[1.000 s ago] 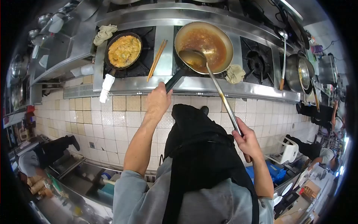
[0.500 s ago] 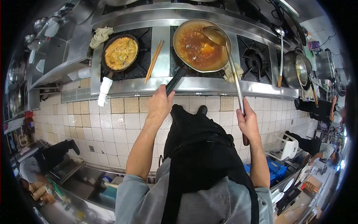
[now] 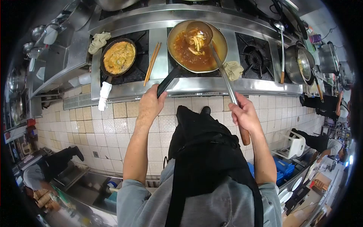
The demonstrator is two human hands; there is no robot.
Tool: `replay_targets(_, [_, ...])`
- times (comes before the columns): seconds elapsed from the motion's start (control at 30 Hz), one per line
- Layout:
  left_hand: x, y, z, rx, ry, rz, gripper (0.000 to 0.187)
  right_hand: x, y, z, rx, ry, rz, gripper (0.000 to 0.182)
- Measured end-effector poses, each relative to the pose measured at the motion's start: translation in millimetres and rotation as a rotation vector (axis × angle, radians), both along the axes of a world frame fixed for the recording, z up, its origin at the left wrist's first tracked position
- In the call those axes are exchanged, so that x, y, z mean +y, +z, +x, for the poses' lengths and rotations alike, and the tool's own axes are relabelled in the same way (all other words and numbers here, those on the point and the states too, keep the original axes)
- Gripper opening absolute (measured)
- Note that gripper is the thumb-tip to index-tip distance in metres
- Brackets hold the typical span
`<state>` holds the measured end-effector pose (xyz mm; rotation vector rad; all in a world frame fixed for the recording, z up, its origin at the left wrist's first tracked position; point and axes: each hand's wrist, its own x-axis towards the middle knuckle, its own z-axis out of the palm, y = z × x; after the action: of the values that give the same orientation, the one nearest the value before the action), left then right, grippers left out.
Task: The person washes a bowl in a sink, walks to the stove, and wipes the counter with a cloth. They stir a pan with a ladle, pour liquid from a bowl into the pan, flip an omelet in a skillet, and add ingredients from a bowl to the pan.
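My left hand is closed around the black handle of a frying pan. Brown sauce fills much of that pan. My right hand grips the long shaft of a ladle, just above its wooden end. Inside the pan, the ladle's bowl is at the far side, with pale yellowish strips in and beside it. To the left, a smaller black pan holds a flat, egg-like omelette. Its handle is wrapped in white cloth.
Wooden chopsticks lie between the pans. Folded cloths sit right of the sauce pan and at the far left. A burner, another ladle and a metal pot are on the right. Other people work at both sides.
The ladle bowl has moved left in the pan and now has pale strips at it. Both hands have shifted slightly left, and the sauce pan sits a little further left in view.
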<state>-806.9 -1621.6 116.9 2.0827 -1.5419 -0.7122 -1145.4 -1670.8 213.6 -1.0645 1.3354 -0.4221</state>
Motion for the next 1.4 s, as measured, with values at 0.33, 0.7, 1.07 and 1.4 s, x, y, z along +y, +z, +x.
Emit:
replay_targets(0.33, [-19,10,-21,-0.155,-0.110,0.304,0.036,-41,-35,-3,0.556,0.325,-0.668,0.058])
replay_targets(0.7, [-14,4,-17,-0.028,-0.047,0.217,0.040,-3,12,-43,0.811,0.608,-0.789,0.066])
replay_targets(1.07, [-16,0,-16,-0.016,-0.058,0.206,0.039,55,74,-58,0.751,0.571,-0.589,0.066])
replay_targets(1.4, [-14,-7,-14,0.003,-0.064,0.140,0.037,24,18,-25,0.692,0.665,-0.550,0.075])
